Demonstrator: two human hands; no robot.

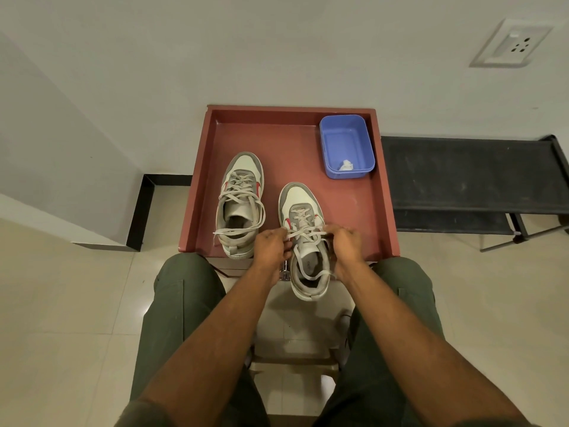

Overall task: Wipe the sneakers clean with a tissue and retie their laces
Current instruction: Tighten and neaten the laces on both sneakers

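Note:
Two white and grey sneakers with red marks stand on a red-brown tray table, toes pointing away from me. The left sneaker has loose laces trailing off its left side. The right sneaker hangs with its heel over the table's near edge. My left hand pinches the lace on the shoe's left side, and my right hand pinches the lace on its right side. The lace runs stretched between both hands across the shoe's tongue. A crumpled white tissue lies in a blue tub.
The blue tub stands at the table's back right corner. A black bench is to the right against the wall. A wall socket sits high on the right. My knees in green trousers flank the table's near edge above a tiled floor.

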